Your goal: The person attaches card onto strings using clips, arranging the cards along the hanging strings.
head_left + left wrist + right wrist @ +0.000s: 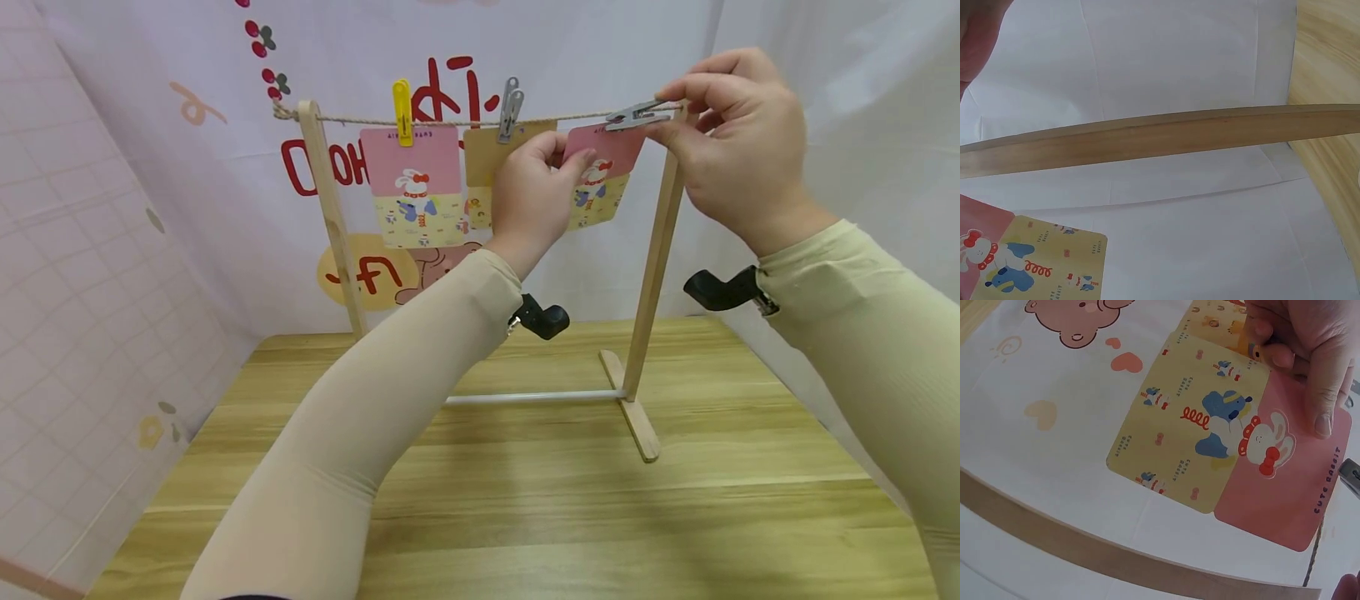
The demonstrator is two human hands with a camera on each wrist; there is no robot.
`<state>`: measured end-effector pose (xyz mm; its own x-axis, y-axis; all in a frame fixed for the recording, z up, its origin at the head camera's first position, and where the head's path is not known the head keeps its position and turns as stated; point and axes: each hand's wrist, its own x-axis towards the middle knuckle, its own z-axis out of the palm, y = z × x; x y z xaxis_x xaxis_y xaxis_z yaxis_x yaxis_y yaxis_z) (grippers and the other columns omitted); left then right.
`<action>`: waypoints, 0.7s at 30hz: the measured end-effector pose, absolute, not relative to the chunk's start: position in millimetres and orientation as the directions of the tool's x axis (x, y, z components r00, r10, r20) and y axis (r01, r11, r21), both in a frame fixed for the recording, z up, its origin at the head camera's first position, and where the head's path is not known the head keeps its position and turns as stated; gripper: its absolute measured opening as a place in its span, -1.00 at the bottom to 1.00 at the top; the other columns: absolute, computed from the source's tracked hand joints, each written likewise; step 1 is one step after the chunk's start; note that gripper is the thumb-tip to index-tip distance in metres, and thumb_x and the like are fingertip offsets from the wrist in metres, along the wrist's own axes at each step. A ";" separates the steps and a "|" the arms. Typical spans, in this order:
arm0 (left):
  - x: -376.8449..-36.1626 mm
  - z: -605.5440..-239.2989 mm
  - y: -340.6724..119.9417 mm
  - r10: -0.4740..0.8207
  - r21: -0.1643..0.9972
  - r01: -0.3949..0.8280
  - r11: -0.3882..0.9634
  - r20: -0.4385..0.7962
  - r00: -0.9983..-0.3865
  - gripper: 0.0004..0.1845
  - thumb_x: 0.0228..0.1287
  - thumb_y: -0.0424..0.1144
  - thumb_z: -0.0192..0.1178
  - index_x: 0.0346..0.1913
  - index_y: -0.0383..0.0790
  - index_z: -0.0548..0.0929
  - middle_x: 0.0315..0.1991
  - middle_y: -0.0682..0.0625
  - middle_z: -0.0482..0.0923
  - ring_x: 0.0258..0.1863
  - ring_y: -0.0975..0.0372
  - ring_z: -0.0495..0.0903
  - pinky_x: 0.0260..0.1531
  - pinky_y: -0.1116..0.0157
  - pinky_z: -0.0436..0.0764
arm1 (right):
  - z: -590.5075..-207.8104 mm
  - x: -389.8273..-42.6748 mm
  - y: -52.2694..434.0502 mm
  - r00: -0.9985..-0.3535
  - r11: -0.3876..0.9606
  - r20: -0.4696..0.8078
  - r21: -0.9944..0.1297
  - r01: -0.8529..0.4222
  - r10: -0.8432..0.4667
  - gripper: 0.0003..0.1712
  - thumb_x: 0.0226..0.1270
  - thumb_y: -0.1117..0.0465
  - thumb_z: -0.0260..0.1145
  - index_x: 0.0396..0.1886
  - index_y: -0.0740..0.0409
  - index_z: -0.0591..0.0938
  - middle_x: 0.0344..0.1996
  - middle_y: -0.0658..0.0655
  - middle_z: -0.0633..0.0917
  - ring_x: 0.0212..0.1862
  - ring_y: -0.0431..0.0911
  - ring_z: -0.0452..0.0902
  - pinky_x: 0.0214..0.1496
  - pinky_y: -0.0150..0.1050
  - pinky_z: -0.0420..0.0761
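While pinched in left hand (pixel 534 193) fingers, card (pixel 604 173) under right-hand (pixel 731 150) clip (pixel 636 116).

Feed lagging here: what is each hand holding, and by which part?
Left hand pinches the rabbit card by its upper left edge; right hand squeezes the grey clip by its tail.

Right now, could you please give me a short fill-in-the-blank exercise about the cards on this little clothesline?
1. The leftmost card hangs from a peg coloured ____.
2. The left hand holds the card nearest the ____ post of the rack.
3. The right hand pinches a ____ clip at the string.
4. The rack stands on a ____ table.

Missing words: yellow; right; grey; wooden
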<state>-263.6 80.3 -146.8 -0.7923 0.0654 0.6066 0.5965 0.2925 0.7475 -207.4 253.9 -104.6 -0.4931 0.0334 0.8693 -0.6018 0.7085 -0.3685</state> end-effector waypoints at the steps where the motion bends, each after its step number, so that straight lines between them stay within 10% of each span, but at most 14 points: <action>1: -264.3 -146.9 80.4 0.062 0.749 0.594 0.294 0.605 -0.794 -0.80 0.47 -0.02 0.33 -0.09 -0.07 0.76 -0.25 0.12 0.70 -0.25 0.35 0.58 -0.25 0.47 0.50 | -103.8 -208.8 254.5 -0.494 0.714 0.869 -0.363 -0.598 0.028 -0.75 0.28 0.35 0.56 -0.10 0.39 0.81 -0.19 -0.42 0.42 -0.14 -0.48 0.36 -0.10 -0.58 0.44; 21: -270.7 -148.0 83.4 0.035 0.797 0.524 0.301 0.540 -0.841 -0.78 0.47 0.03 0.31 -0.04 0.00 0.75 -0.13 0.15 0.75 -0.12 0.36 0.64 -0.14 0.43 0.53 | -93.3 -224.2 255.9 -0.475 0.806 0.879 -0.244 -0.539 -0.051 -0.77 0.35 0.25 0.52 -0.06 0.25 0.84 -0.19 -0.51 0.36 -0.12 -0.59 0.24 -0.17 -0.59 0.32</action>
